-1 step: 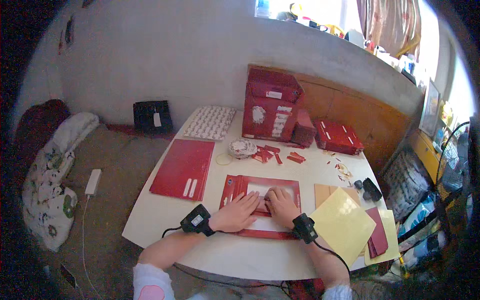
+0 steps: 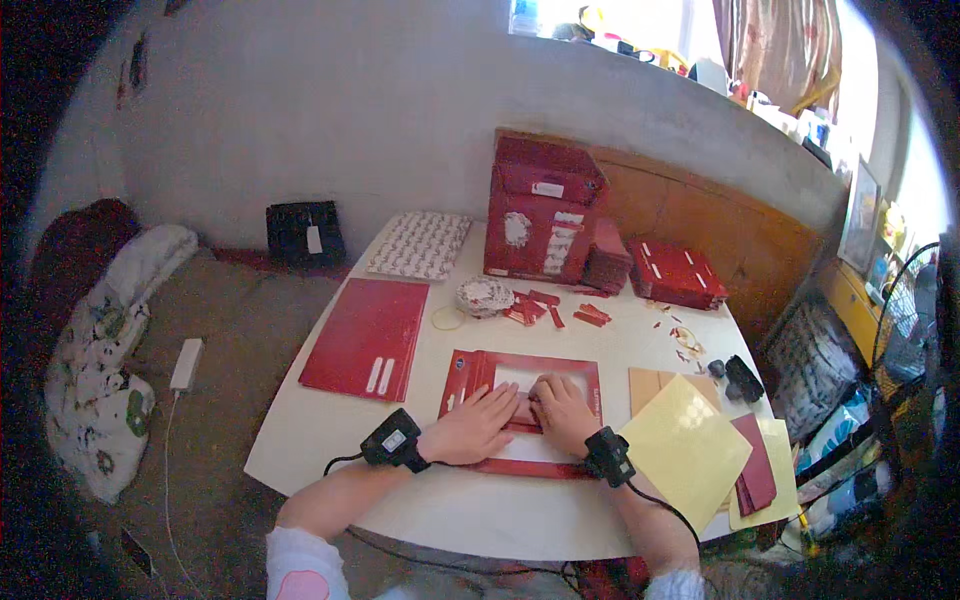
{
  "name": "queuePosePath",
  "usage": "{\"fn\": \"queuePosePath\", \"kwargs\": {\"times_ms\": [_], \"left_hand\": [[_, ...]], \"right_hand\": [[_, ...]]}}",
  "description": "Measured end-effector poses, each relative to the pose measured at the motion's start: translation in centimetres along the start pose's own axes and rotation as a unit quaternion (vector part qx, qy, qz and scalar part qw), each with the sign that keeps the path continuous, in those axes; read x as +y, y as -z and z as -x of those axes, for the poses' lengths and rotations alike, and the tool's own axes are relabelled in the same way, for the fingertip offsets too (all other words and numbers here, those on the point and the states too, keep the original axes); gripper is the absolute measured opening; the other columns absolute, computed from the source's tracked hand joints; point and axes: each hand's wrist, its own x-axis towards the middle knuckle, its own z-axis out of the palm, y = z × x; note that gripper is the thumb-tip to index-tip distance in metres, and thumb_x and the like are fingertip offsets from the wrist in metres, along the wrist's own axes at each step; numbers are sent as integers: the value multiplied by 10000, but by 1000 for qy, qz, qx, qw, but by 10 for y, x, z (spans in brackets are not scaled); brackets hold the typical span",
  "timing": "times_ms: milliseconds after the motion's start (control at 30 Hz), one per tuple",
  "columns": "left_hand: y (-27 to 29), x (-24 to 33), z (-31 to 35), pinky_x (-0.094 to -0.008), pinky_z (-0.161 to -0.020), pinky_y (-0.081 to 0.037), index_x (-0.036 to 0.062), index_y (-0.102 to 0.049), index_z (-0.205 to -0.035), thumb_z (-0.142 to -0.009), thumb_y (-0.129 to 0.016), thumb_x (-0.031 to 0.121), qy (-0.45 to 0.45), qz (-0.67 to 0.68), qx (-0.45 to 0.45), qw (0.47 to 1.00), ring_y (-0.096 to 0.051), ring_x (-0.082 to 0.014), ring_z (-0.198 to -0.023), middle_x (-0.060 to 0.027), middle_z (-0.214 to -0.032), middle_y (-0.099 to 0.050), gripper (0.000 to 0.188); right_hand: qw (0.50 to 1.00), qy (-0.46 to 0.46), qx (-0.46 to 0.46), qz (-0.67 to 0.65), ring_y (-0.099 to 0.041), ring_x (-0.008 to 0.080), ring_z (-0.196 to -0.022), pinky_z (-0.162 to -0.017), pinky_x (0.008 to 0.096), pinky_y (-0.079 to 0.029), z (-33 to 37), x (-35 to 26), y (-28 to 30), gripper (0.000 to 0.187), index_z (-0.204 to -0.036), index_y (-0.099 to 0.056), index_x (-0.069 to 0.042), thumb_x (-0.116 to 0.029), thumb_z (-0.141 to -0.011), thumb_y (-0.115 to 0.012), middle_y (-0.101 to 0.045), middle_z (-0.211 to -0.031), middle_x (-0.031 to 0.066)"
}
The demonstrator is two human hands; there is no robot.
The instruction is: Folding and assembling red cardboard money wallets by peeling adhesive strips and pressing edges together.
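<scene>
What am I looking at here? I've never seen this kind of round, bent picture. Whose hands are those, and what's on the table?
There is no machine: a person works with bare hands. The one picture comes from a wide-angle camera on their head, looking down, so straight edges bend near the rim.

The left hand and right hand both press flat on a red card frame on the white table. Neither hand grips anything. Each wrist wears a black band.

Around them: a red folder to the left, yellow sheets to the right, red scraps behind the frame, and a tall red box at the back.
</scene>
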Motion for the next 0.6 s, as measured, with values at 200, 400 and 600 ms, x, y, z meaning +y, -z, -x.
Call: {"fn": "queuePosePath", "kwargs": {"times_ms": [200, 400, 600], "left_hand": [[3, 0, 0, -458, -1089, -170, -113, -254, -1327, -934, -347, 349, -2, 22, -2, 1000, -228, -363, -1329, -283, -1402, -241, 613], [10, 2, -1, -460, -1088, -171, -111, -262, -1325, -934, -344, 363, 0, 29, -9, 1000, -230, -370, -1326, -285, -1396, -252, 620], [9, 8, -16, -474, -1079, -188, -114, -283, -1314, -932, -344, 380, -3, 9, -19, 1000, -252, -366, -1317, -293, -1369, -295, 628]], "right_hand": [[1000, -4, -8, -5, -479, 369, -976, -847, 429, -401, -1, 0, 1, 184, -968, -472, -7, -79, -812, -537, -491, -1031, 174], [999, -34, -34, -11, -469, 367, -1010, -871, 429, -398, -2, 1, 0, 184, -977, -468, 10, -69, -820, -523, -484, -1055, 186], [998, -44, -29, -28, -470, 379, -1035, -893, 428, -400, 0, 7, -6, 215, -1029, -463, 29, -62, -838, -500, -480, -1100, 204]]}}
